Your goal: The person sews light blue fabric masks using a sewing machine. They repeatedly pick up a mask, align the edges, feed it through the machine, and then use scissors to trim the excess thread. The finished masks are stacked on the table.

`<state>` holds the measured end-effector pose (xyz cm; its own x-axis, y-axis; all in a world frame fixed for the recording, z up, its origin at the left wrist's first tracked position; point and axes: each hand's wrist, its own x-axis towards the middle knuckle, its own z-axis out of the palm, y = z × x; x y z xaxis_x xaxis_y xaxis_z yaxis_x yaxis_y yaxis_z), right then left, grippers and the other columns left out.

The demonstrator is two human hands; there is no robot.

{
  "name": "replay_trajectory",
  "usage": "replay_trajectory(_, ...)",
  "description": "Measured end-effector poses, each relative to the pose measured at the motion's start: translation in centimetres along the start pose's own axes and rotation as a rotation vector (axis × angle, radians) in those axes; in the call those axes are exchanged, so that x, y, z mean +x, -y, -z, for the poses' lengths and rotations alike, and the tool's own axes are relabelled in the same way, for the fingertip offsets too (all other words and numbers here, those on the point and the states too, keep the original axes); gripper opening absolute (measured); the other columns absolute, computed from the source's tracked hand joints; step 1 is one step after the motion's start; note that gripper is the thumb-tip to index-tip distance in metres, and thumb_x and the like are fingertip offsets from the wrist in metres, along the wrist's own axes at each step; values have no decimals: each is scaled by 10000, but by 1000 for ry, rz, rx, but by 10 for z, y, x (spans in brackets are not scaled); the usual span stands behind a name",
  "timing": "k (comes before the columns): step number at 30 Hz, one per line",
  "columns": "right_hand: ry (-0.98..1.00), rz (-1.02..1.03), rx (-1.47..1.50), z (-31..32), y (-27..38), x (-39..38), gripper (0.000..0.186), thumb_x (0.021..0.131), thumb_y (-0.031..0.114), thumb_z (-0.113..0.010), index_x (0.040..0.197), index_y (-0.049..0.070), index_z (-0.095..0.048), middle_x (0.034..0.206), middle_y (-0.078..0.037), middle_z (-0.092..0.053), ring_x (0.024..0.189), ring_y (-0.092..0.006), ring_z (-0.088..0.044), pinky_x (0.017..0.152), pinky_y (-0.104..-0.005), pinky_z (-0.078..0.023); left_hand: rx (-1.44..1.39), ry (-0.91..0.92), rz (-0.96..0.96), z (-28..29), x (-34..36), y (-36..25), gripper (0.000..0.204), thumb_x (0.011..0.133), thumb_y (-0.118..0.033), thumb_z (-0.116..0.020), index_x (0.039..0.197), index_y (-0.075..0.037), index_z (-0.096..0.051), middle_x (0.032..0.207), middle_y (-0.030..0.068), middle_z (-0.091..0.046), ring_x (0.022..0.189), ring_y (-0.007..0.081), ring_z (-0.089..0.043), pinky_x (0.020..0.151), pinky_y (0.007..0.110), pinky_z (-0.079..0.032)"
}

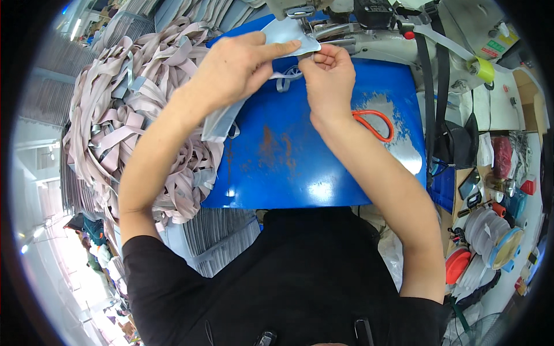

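Note:
A pale blue-grey fabric piece [284, 33] lies under the needle area of a sewing machine [303, 11], at the top middle. My left hand [239, 66] rests over it with the index finger stretched along the fabric and the other fingers curled onto it. The fabric's long end hangs out below that hand. Just right of the needle, my right hand [329, 72] pinches the corner edge of the fabric between thumb and fingertips. A narrow looped strip [283, 83] lies between the two hands.
Orange-handled scissors [392, 130] lie on the worn blue tabletop [271, 184] beside my right forearm. A large heap of pinkish-grey strips [115, 115] fills the left. Stacked grey pieces [216, 239] stand below it. Thread spools [487, 230] and tools crowd the right side.

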<state>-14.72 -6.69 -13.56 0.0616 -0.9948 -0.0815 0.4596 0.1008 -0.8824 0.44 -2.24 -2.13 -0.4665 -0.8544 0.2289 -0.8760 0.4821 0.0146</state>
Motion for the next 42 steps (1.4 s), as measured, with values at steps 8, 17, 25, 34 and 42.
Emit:
replay_trajectory(8,294,-320,-262,38,51,7,322,873,194,-769,1139,11,-769,942,-35,-713,860,-119,-630,688,-286,-498,84,109,-231,23,22,12,402,837,-37,-660,1225,-73,-760,799,130,-604,695,296,-630,638,427,-496)
replay_trajectory(17,199,-400,-97,28,44,16,252,870,181,-805,1075,40,-769,948,-27,-721,865,-115,-640,684,-310,-521,249,141,-126,13,33,-6,376,785,-63,-726,1158,-33,-757,844,153,-658,681,334,-700,631,416,-574)
replay_trajectory(25,164,-391,-51,25,37,19,222,882,171,-809,1043,26,-760,936,-38,-732,817,-120,-672,651,-291,-531,323,89,12,-7,31,-23,345,856,-108,-702,1190,-23,-724,862,145,-683,700,318,-723,621,402,-597)
replay_trajectory(34,198,-398,-32,29,38,19,208,908,196,-794,1040,35,-777,954,-27,-749,814,-113,-669,684,-294,-528,287,36,114,-21,35,-45,283,846,-99,-692,1104,17,-687,856,166,-694,686,343,-722,607,418,-588)
replay_trajectory(42,232,-367,17,33,37,19,254,921,195,-781,1074,-9,-779,969,-71,-753,837,-134,-678,692,-298,-543,222,-24,275,-39,43,-58,186,844,-110,-670,983,9,-637,799,189,-694,668,371,-705,600,441,-566)
